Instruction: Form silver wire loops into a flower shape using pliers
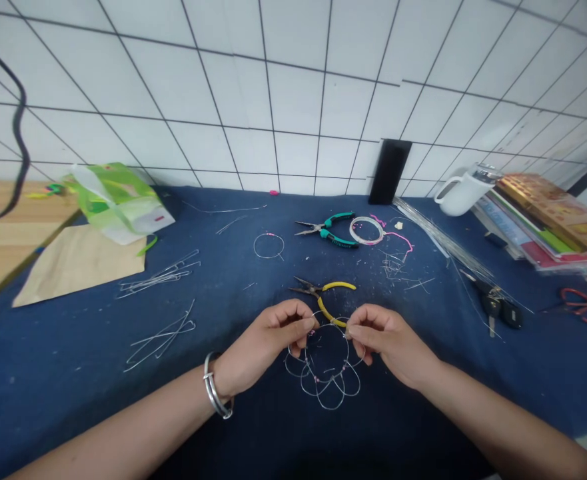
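Observation:
Between my hands hangs a flower-shaped wire frame (331, 408), a ring with looped wire petals and small pink bindings around it. My left hand (286, 327) pinches its upper left side between thumb and fingers, and a silver bangle circles that wrist. On the opposite side, my right hand (386, 340) grips the upper right of the ring. Just beyond the frame lie yellow-handled pliers (340, 286), jaws pointing left. Farther back are teal-handled long-nose pliers (339, 241), near a small wire ring (268, 257) with a pink binding.
Bent wires (163, 340) lie at left, near a green bag (118, 193) and brown paper (78, 263). A tape roll (366, 241) with pink thread sits behind. Rightward are straight wires (448, 240), keys (493, 305), red scissors (580, 307), a mug (463, 192), books (543, 233) and a phone (390, 171).

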`<action>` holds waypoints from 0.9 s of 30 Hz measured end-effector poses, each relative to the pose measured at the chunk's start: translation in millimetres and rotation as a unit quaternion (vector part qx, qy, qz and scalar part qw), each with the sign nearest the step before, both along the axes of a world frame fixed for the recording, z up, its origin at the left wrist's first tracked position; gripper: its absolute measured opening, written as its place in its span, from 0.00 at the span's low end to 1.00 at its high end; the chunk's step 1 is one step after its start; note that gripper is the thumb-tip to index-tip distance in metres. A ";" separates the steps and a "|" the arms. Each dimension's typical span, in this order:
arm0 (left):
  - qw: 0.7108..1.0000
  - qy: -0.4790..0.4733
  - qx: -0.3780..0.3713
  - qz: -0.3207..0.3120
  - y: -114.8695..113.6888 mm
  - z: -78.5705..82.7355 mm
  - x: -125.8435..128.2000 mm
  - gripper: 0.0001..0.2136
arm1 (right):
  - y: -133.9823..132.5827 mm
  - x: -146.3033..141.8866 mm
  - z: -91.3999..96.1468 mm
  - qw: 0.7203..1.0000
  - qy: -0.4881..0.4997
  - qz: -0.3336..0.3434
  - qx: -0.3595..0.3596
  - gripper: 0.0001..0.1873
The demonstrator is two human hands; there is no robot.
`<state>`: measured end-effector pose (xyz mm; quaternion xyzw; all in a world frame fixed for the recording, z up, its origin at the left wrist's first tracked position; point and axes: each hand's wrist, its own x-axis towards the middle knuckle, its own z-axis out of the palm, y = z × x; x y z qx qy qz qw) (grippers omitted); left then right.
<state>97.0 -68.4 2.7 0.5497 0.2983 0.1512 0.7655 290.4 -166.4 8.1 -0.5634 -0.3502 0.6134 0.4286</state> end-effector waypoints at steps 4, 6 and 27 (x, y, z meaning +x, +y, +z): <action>1.000 0.004 -0.005 -0.007 0.5 1.5 -0.1 0.07 | -0.3 -0.2 -0.3 1.000 -0.006 0.012 0.008 0.07; 1.000 0.008 -0.005 -0.008 0.7 1.4 0.0 0.08 | -0.2 -0.8 -0.2 1.000 -0.007 0.017 0.010 0.08; 1.000 0.004 -0.007 -0.012 2.0 -3.6 -0.4 0.08 | 0.6 -3.6 -1.0 1.000 -0.007 0.013 0.001 0.08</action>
